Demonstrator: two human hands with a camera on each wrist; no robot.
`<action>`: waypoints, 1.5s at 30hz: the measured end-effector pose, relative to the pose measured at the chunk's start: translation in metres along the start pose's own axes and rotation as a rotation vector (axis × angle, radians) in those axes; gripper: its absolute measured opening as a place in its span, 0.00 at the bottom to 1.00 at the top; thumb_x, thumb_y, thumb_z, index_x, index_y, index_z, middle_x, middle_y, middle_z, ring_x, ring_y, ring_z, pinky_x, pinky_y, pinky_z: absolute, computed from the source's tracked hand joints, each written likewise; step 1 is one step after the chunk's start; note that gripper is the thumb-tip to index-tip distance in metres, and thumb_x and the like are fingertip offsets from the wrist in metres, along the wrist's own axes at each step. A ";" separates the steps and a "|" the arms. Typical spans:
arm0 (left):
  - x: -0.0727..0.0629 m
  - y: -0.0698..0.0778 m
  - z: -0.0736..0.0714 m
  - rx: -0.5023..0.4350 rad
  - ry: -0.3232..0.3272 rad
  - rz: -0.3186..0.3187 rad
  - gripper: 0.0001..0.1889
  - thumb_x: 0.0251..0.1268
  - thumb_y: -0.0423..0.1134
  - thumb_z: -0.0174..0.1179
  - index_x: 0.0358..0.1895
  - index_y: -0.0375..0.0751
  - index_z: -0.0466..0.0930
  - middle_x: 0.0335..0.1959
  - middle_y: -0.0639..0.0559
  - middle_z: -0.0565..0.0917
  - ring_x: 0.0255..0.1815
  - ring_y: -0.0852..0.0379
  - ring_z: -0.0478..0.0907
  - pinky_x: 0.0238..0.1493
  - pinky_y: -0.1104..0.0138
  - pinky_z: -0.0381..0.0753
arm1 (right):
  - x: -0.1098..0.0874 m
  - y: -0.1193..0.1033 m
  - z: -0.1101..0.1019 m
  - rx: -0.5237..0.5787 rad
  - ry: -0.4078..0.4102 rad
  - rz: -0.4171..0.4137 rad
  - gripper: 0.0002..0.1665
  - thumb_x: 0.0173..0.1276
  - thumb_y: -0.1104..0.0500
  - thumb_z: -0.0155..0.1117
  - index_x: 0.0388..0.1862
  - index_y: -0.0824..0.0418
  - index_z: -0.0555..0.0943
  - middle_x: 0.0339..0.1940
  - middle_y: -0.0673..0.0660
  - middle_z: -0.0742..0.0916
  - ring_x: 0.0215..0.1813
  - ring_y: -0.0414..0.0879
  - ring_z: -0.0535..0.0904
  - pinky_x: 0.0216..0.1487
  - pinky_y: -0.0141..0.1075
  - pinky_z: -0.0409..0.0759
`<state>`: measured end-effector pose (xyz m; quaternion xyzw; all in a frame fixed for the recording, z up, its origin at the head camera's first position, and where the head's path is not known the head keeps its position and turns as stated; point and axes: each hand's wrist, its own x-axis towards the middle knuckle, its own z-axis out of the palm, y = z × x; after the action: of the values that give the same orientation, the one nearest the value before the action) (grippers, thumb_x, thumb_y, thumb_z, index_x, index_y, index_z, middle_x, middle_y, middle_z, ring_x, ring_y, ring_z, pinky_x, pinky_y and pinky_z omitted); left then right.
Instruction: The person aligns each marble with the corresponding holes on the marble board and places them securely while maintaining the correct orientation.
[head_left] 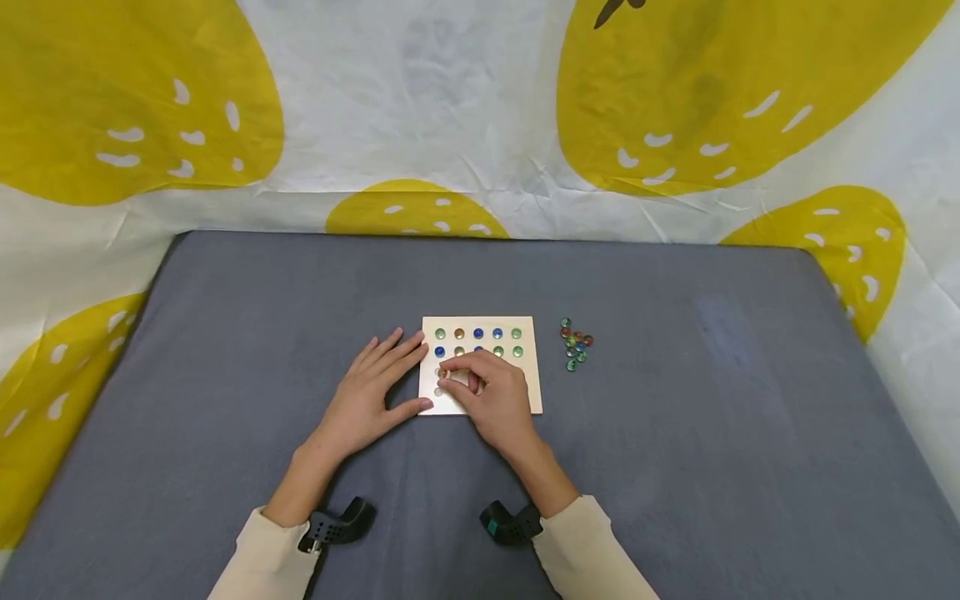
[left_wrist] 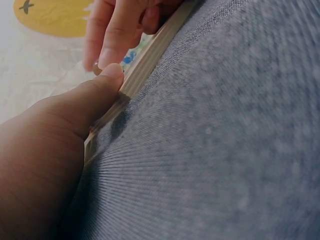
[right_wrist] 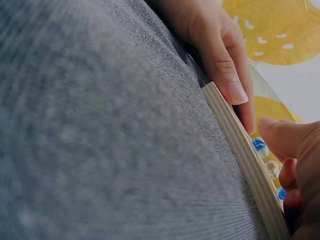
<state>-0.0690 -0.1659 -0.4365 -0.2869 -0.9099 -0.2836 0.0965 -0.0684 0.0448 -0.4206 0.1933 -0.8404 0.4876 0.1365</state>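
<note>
A pale wooden board [head_left: 533,385] lies on the grey cloth, with round hollows in rows. Green, blue and amber glass marbles [head_left: 478,333] fill its two far rows; my right hand partly covers the second. With thumb and index finger, my right hand [head_left: 495,400] pinches an amber-brown marble [left_wrist: 96,68] over the left end of the third row. An unfilled hollow [head_left: 438,392] shows just nearer. My left hand [head_left: 367,404] rests at the board's left edge, fingers spread and straight, its thumb on the near left corner. The hollows under my right hand are hidden.
A loose cluster of glass marbles [head_left: 576,343], green, red, amber and blue, lies on the cloth right of the board. Grey cloth [head_left: 712,433] covers the table. Behind hangs a white curtain [head_left: 420,100] with yellow shapes. Each wrist wears a black strap [head_left: 337,523].
</note>
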 end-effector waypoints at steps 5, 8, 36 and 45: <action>0.002 -0.001 -0.002 -0.001 0.001 0.000 0.38 0.63 0.62 0.57 0.69 0.41 0.67 0.71 0.47 0.65 0.73 0.43 0.54 0.72 0.47 0.47 | 0.003 -0.001 0.001 -0.065 -0.021 -0.001 0.10 0.53 0.60 0.77 0.36 0.55 0.88 0.22 0.44 0.78 0.22 0.36 0.67 0.20 0.29 0.65; 0.003 -0.001 -0.003 -0.001 0.005 0.000 0.38 0.62 0.61 0.58 0.69 0.41 0.67 0.71 0.47 0.65 0.73 0.42 0.54 0.71 0.46 0.47 | 0.004 -0.001 0.001 -0.104 -0.037 -0.001 0.10 0.53 0.59 0.77 0.36 0.55 0.88 0.26 0.45 0.81 0.23 0.36 0.68 0.22 0.29 0.66; 0.003 0.002 -0.002 -0.014 -0.006 -0.016 0.38 0.60 0.57 0.62 0.70 0.41 0.67 0.71 0.48 0.65 0.73 0.43 0.54 0.72 0.47 0.46 | 0.002 0.000 0.001 -0.151 -0.032 0.008 0.10 0.59 0.58 0.73 0.40 0.52 0.88 0.31 0.44 0.83 0.23 0.34 0.67 0.21 0.30 0.65; 0.000 0.002 -0.001 -0.011 -0.007 -0.015 0.38 0.61 0.58 0.62 0.70 0.42 0.67 0.71 0.48 0.65 0.73 0.43 0.54 0.72 0.47 0.46 | 0.000 -0.001 0.003 -0.180 -0.020 0.026 0.10 0.58 0.57 0.74 0.40 0.51 0.88 0.24 0.44 0.78 0.21 0.35 0.66 0.20 0.31 0.62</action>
<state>-0.0675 -0.1651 -0.4345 -0.2816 -0.9108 -0.2883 0.0897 -0.0678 0.0417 -0.4211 0.1741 -0.8846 0.4098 0.1387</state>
